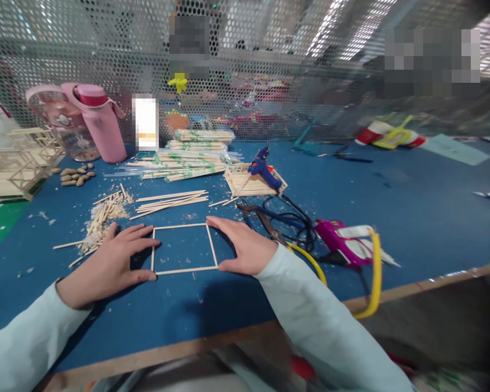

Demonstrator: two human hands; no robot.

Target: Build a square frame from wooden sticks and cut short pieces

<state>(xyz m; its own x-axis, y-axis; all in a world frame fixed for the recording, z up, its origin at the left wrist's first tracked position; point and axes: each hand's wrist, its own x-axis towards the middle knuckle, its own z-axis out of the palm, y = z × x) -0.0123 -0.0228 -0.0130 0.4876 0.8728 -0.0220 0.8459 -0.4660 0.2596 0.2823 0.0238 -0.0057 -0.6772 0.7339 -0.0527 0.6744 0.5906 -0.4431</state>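
A rectangular frame of four thin wooden sticks (187, 270) lies flat on the blue table. At its left side is my left hand (120, 258), fingers spread, fingertips touching the left stick and its corners. My right hand (245, 246) rests at the right side, thumb and forefinger apart at the two right corners. Neither hand grips anything. Behind the frame lies a row of loose sticks (171, 204). A heap of short stick pieces (106, 215) sits beyond my left hand.
Pliers with yellow handles (267, 220) and a purple glue gun (345, 242) lie to the right. A blue glue gun (263, 170) rests on a small stick tray. Wrapped stick bundles (191, 163), a pink bottle (104, 130) and peanuts (75, 175) stand behind. The table's front edge (167, 354) is near.
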